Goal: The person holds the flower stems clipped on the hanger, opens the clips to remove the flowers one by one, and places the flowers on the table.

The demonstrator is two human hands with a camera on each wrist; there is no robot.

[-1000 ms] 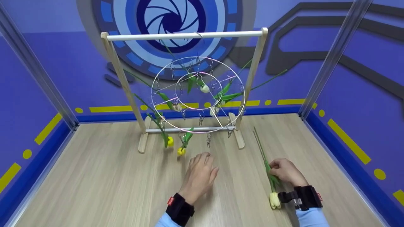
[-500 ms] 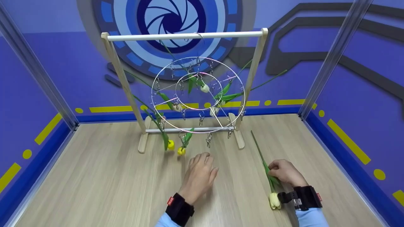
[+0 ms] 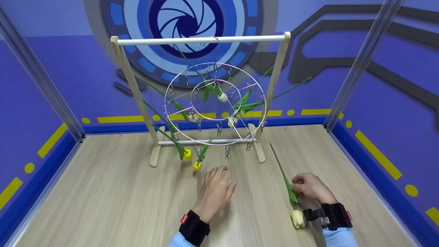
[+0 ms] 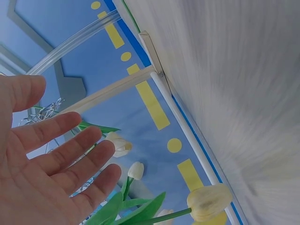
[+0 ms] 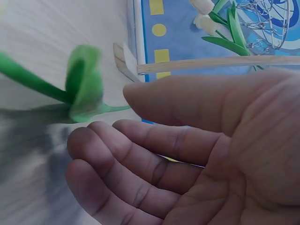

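A pale yellow tulip (image 3: pixel 297 219) lies on the table at the right, its bloom nearest me and its stem pointing to the back. Beside its green leaf is my right hand (image 3: pixel 312 188). In the right wrist view a gap shows between thumb and loosely bent fingers, with the stem (image 5: pixel 35 84) just beyond the fingertips. My left hand (image 3: pixel 216 190) is low over the middle of the table, holding nothing, fingers relaxed. Ahead of it hangs a round wire hanger with clips (image 3: pixel 236 128). Yellow tulips (image 3: pixel 197 166) and white tulips (image 3: pixel 222 97) hang around it.
A wooden stand with a white top bar (image 3: pixel 164 41) carries the hanger at the back of the table (image 3: pixel 113 192). Its feet (image 3: pixel 260 152) reach forward on both sides. Blue printed walls (image 3: pixel 387 113) enclose the table at the back and sides.
The tulip by my right hand has turned a little, its stem end swinging left and its leaf shifting left. A hanging yellow tulip sways slightly right. Both hands stay nearly still.
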